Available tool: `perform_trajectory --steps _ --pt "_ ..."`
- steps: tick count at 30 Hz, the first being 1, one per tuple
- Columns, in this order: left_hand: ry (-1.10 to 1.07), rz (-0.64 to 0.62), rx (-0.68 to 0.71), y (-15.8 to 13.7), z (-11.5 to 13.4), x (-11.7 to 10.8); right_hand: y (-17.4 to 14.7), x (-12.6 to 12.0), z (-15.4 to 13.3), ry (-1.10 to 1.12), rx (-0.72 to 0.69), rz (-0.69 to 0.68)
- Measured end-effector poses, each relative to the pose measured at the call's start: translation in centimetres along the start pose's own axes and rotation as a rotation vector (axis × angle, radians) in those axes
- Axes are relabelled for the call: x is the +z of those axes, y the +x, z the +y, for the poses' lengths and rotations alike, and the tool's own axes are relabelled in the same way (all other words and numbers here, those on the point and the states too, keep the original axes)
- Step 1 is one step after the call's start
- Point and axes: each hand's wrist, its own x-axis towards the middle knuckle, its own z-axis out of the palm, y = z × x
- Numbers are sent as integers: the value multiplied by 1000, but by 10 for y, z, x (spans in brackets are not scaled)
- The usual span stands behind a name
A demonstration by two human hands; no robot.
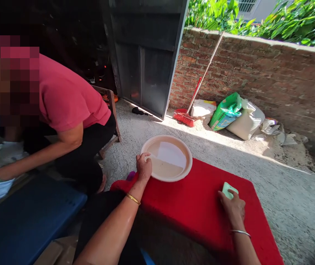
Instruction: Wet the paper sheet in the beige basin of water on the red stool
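My left hand (143, 167) is closed on the near-left rim of a round, pale beige basin (190, 162) with shallow, cloudy liquid in it. The basin stands at the far left end of a bench covered in red cloth (198, 206), partly past its edge. Toward the bench's right end, my right hand (234, 209) has its thumb and fingers around a flat, pale green, rounded block (227, 190). What the block is I cannot make out for sure. It is at or just above the red cloth.
To my left, a person in a red shirt (63, 88) bends forward beside a dark blue padded surface (36, 221) and a wooden chair (112, 114). A metal door (146, 55) stands behind. Along the brick wall (257, 84) are a red broom (185, 118) and several sacks (246, 121).
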Motion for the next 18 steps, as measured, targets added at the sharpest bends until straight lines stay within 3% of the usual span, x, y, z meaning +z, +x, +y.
perform_trajectory --steps 5,9,11,14,18 --pt "-2 -13 -9 1 0 -1 -54 62 -75 63 -322 -113" --pt "16 -15 -13 0 3 -3 -72 79 -89 130 -482 -192" --pt "27 -19 -21 0 4 -3 -62 66 -78 153 -480 -187" --pt "31 -29 -29 -1 4 -3 -28 25 -37 144 -380 -107" --pt "6 -35 -10 -1 1 -2 23 -25 34 62 32 58"
